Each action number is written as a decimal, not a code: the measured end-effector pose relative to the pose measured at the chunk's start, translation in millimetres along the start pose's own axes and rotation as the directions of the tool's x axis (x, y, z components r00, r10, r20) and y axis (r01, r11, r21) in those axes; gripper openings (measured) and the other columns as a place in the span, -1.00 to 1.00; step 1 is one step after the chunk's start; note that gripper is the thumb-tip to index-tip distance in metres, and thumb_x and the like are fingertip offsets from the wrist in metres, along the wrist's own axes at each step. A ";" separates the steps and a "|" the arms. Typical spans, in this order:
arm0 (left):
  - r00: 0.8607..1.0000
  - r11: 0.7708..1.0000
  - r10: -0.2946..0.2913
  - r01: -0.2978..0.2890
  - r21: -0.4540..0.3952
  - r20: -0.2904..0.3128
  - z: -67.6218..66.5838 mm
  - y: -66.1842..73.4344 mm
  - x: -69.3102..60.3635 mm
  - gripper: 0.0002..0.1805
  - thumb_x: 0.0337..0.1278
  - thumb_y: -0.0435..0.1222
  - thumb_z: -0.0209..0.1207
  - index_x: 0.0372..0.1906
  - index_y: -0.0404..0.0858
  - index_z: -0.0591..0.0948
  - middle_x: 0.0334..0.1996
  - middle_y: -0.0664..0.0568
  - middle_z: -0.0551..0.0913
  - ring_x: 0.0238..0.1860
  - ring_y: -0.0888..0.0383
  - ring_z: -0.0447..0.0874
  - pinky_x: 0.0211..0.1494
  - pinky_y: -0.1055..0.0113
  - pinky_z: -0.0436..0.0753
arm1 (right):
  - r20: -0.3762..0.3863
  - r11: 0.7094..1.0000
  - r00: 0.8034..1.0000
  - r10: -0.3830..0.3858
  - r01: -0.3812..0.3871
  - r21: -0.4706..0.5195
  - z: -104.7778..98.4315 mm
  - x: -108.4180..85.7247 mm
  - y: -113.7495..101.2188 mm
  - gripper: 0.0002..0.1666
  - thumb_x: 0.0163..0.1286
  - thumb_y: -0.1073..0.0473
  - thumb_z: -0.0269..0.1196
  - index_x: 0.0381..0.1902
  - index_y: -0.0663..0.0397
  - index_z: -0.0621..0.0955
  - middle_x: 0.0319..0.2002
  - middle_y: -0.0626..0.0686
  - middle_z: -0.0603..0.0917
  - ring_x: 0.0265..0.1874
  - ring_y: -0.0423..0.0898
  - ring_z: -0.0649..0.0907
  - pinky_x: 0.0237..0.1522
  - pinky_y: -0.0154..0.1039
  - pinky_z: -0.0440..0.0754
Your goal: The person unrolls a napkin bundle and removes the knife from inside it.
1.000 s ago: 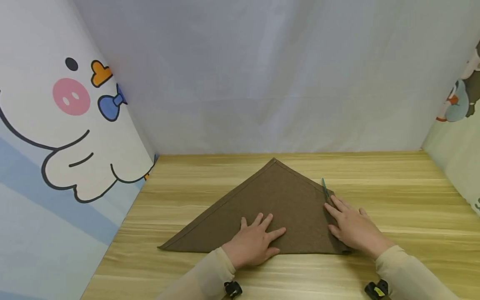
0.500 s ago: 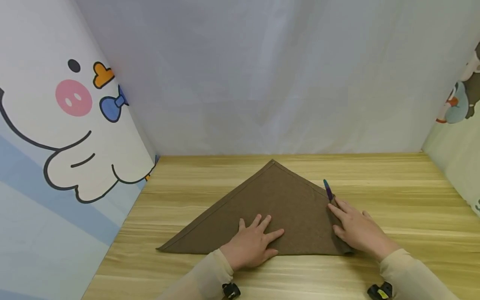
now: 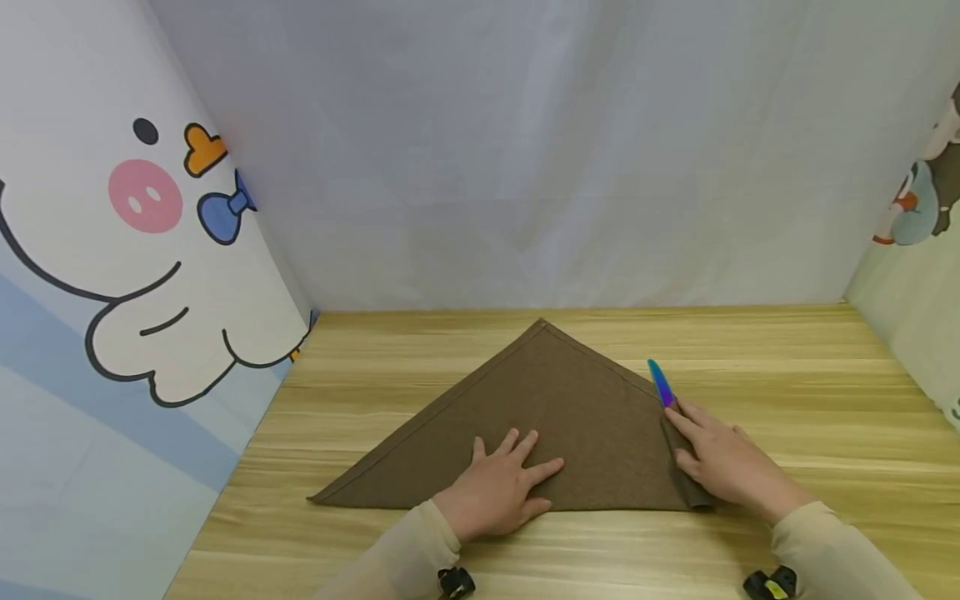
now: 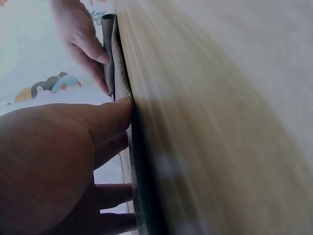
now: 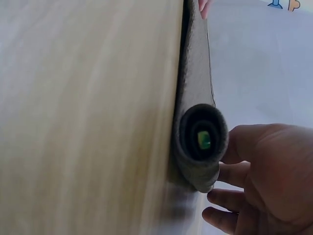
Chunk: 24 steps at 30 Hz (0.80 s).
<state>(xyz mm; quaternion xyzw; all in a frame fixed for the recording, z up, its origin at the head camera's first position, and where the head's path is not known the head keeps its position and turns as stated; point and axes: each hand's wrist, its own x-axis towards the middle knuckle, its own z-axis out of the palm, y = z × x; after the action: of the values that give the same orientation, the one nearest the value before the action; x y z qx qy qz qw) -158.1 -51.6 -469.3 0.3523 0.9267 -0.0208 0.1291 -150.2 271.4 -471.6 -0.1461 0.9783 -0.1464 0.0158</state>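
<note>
A brown cloth napkin (image 3: 592, 408), folded to a triangle with stitched edges, lies on the table. Its right end is rolled up; the roll (image 5: 204, 134) shows its open end in the right wrist view, with a small shiny greenish thing inside. From the roll's far end sticks the blue-purple blade of a knife (image 3: 661, 383); its handle is hidden. My right hand (image 3: 723, 458) holds the roll, thumb and index finger on its left side. My left hand (image 3: 495, 492) rests with spread fingers on the napkin near its front edge.
The wood-grain table (image 3: 390, 358) reaches back to a pale curtain (image 3: 495, 183). A white cartoon-printed cloth (image 3: 67, 225) hangs at the left, and another printed panel (image 3: 915, 308) stands at the right. Black wrist devices (image 3: 456, 581) sit below both hands.
The right hand and the roll have shifted slightly right. More of the knife blade shows, turned from its thin edge to its flat side. The left hand stays flat on the napkin.
</note>
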 end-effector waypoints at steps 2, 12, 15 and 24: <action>1.000 1.000 0.002 -0.002 0.004 -0.003 0.2 -0.7 -0.5 -0.36 0.33 0.20 -0.07 0.47 0.29 0.15 0.49 -0.07 0.08 0.45 -0.13 0.07 0.17 -0.38 0.26 | -0.001 1.000 1.000 -0.001 0.001 0.004 0.3 -0.8 1.3 -0.34 0.38 0.16 0.16 0.38 0.28 0.33 0.40 0.35 0.19 0.24 0.38 0.37 0.03 0.51 0.23; 1.000 1.000 0.009 -0.009 0.011 -0.018 4.6 -5.7 -1.5 -0.35 0.32 0.23 -0.10 0.47 0.30 0.14 0.49 -0.07 0.07 0.45 -0.14 0.06 0.16 -0.41 0.24 | 0.022 1.000 1.000 -0.003 0.002 0.029 2.3 -2.0 2.6 -0.34 0.42 0.15 0.10 0.41 0.27 0.28 0.42 0.34 0.16 0.32 0.36 0.26 0.06 0.51 0.20; 1.000 1.000 0.010 -0.010 0.003 -0.014 6.4 -6.4 -1.1 -0.35 0.32 0.23 -0.11 0.47 0.30 0.13 0.50 -0.07 0.06 0.46 -0.14 0.05 0.17 -0.41 0.23 | 0.018 1.000 1.000 -0.005 0.005 0.029 2.8 -2.5 2.1 -0.34 0.42 0.15 0.10 0.41 0.27 0.28 0.42 0.34 0.16 0.32 0.36 0.26 0.06 0.51 0.20; 0.999 0.997 0.034 -0.032 0.072 -0.034 -2.2 -2.2 -1.8 -0.39 0.34 0.19 -0.09 0.46 0.25 0.21 0.46 -0.08 0.15 0.42 -0.15 0.15 0.17 -0.39 0.26 | -0.027 0.997 0.997 -0.073 0.073 -0.025 1.5 -5.3 -4.1 -0.27 0.40 -0.08 0.19 0.40 0.16 0.34 0.43 0.27 0.20 0.35 0.35 0.22 0.05 0.53 0.18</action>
<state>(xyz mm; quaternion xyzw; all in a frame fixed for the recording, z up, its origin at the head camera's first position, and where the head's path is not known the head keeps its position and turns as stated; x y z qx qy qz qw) -158.7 -54.1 -466.8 0.3723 0.9216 -0.0456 0.1004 -143.9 268.7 -471.9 -0.1798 0.9741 -0.1372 -0.0052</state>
